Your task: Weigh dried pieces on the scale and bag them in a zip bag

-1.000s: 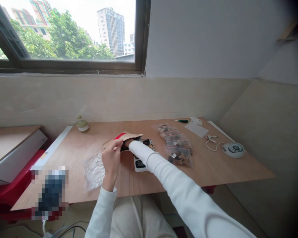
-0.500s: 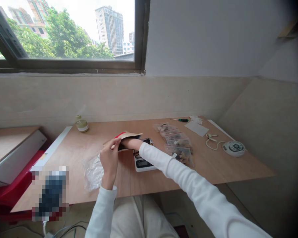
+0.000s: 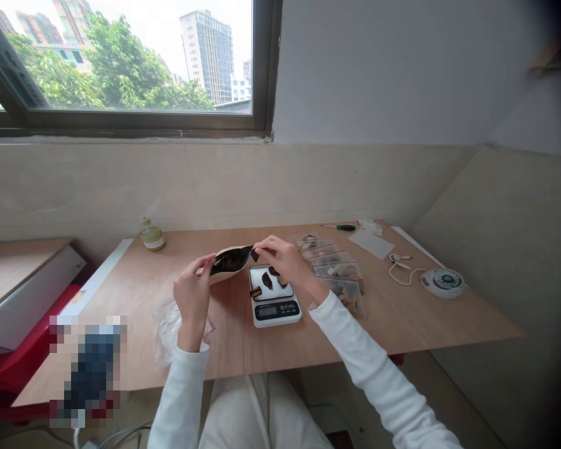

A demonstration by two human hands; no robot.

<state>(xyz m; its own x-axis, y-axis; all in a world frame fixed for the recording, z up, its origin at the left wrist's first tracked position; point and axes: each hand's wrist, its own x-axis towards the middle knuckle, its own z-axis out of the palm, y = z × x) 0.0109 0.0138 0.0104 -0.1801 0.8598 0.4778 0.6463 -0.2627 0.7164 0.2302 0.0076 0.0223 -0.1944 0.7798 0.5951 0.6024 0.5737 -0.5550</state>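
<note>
My left hand (image 3: 192,293) is closed on the left edge of an open paper pouch (image 3: 215,276) with a dark inner lining. At the pouch's right corner, the fingers of my right hand (image 3: 285,259) pinch a small dark dried piece (image 3: 255,255); whether they also grip the pouch edge I cannot tell. Just below sits a white digital kitchen scale (image 3: 277,319), with several dark dried pieces (image 3: 267,280) on its plate. The scale's reading is too small to make out. A crumpled clear plastic bag (image 3: 166,330) lies by my left wrist.
Several clear zip bags of dried pieces (image 3: 330,259) lie right of the scale. Farther right are a white card (image 3: 371,244), a green-handled screwdriver (image 3: 346,227) and a white domed device with a cable (image 3: 443,282). A yellowish bottle (image 3: 153,236) stands back left; a blurred dark object (image 3: 93,368) is front left.
My right hand has come out of the pouch to its right corner with a dark piece. The pouch mouth now faces me more, and the scale's plate has come into view.
</note>
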